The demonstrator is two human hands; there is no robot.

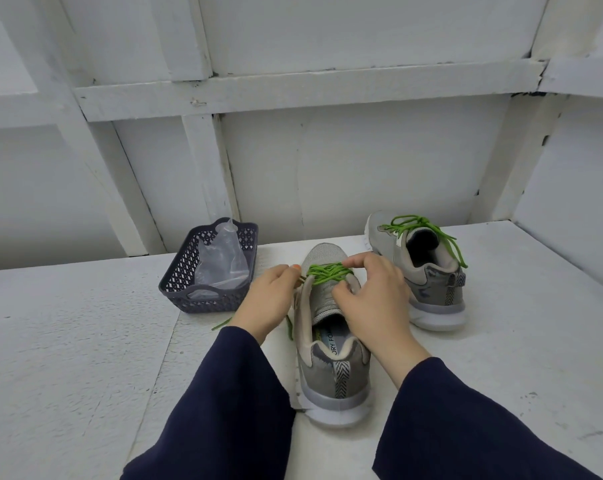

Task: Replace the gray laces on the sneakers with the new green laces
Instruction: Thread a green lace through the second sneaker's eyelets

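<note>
A grey sneaker [331, 368] stands in front of me, heel toward me, with a green lace [326, 273] threaded across its lower eyelets. My left hand [267, 299] pinches the lace at the shoe's left side. My right hand [372, 299] lies over the tongue, its fingers curled round the lace on the right. A loose green lace end [221, 324] trails out from under my left wrist. The second grey sneaker [428, 282] sits behind to the right, fully laced in green with a bow [418, 224].
A dark plastic basket [192, 296] holding a clear plastic bag [224, 261] stands to the left of the near sneaker. The white shelf surface [68, 341] ends at a white panelled wall behind, with a side wall at right.
</note>
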